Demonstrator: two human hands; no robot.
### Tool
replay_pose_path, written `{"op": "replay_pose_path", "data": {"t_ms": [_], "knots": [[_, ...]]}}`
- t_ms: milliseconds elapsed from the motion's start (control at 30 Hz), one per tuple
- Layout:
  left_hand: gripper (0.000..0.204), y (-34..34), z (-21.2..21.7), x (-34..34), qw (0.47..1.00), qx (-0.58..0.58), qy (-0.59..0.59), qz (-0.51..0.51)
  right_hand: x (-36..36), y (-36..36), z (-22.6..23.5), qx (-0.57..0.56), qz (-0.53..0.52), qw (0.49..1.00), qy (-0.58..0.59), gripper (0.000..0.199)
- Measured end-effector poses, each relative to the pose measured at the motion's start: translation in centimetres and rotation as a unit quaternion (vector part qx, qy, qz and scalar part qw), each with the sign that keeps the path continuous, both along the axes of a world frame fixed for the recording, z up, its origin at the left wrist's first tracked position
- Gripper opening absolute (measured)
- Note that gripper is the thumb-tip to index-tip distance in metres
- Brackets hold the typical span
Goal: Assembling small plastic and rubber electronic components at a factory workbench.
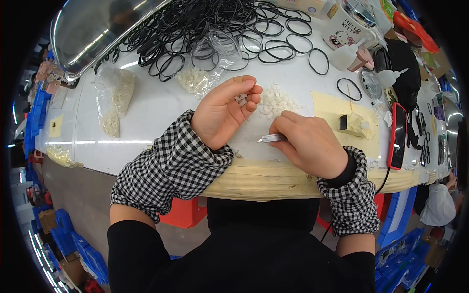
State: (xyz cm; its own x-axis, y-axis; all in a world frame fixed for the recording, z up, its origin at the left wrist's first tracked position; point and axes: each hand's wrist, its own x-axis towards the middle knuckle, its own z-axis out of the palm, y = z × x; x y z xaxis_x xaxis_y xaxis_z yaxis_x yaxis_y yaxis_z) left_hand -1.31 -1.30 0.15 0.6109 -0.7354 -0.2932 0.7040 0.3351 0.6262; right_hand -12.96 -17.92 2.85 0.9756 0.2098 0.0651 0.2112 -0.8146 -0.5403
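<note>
My left hand (pixel 225 110) is raised over the table, palm turned up and fingers curled around several small white pieces (pixel 241 100). Between the thumb and fingers of my right hand (pixel 310 144) is a slim metallic craft knife (pixel 271 138), its pointed blade aimed left toward my left wrist. A loose heap of small white pieces (pixel 277 101) lies on the white tabletop just beyond both hands. Behind my left hand sits an opened clear bag (pixel 195 80) with more whitish pieces spilling at its mouth.
Black rubber rings (pixel 195 29) pile up at the back beside a shiny metal tray (pixel 93 36). Another clear bag of pieces (pixel 117 95) lies left. On the right are a taped yellowish block (pixel 359 124), a red-edged phone (pixel 398 136) and a white cup (pixel 342 31). Yellow tape covers the front edge (pixel 264 180).
</note>
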Motion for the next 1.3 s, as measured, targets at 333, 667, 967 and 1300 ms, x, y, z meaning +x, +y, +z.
{"op": "replay_pose_path", "data": {"t_ms": [333, 667, 967, 1300], "knots": [[0.019, 0.2, 0.2, -0.8, 0.977, 0.018, -0.072, -0.201, 1.2, -0.3, 0.0, 0.225, -0.088, 0.957, -0.161, 0.012], [0.018, 0.3, 0.4, -0.9, 0.981, -0.015, -0.129, -0.147, 1.0, 0.3, 0.9, 0.303, -0.131, 0.940, -0.089, 0.012], [0.015, 0.1, 0.1, -0.9, 0.987, -0.020, -0.096, -0.124, 1.2, 0.4, 0.1, 0.275, -0.121, 0.939, -0.168, 0.013], [0.016, 0.0, 0.4, -1.0, 0.986, -0.052, -0.078, -0.138, 0.9, 0.8, 1.1, 0.238, -0.130, 0.949, -0.163, 0.013]]}}
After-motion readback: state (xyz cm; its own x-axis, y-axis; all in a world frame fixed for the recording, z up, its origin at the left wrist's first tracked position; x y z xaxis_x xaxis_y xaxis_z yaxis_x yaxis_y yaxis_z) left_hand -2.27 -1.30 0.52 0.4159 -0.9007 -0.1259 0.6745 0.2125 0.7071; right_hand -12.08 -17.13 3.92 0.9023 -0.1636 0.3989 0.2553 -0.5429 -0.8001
